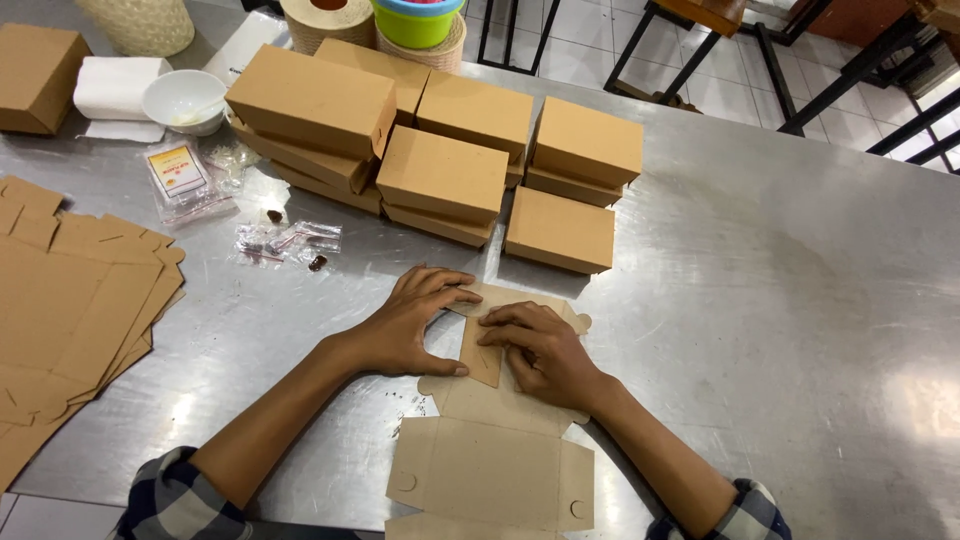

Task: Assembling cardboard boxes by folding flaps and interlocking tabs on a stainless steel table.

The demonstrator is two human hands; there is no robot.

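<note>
**Pressing a flap on a flat carton blank**

My left fingers are lying spread and flat, thumb tucked against the near edge of a small folded flap, gripping nothing. My right fingers are lying close together, pressing down on that same flap from the other side. Both my left hand and my right hand are resting on a brown carton blank that is lying unfolded on the steel tabletop, its near end reaching toward my checked sleeves.

Just beyond my hands, finished brown boxes are standing in low stacks, plain and rectangular. To my left, a pile of flat blanks is fanning out at the edge. Between the pile and the boxes, clear plastic sachets are lying, and behind them a clear packet with a square orange-and-white label. Farther back, a white bowl is sitting beside folded white tissue.
</note>
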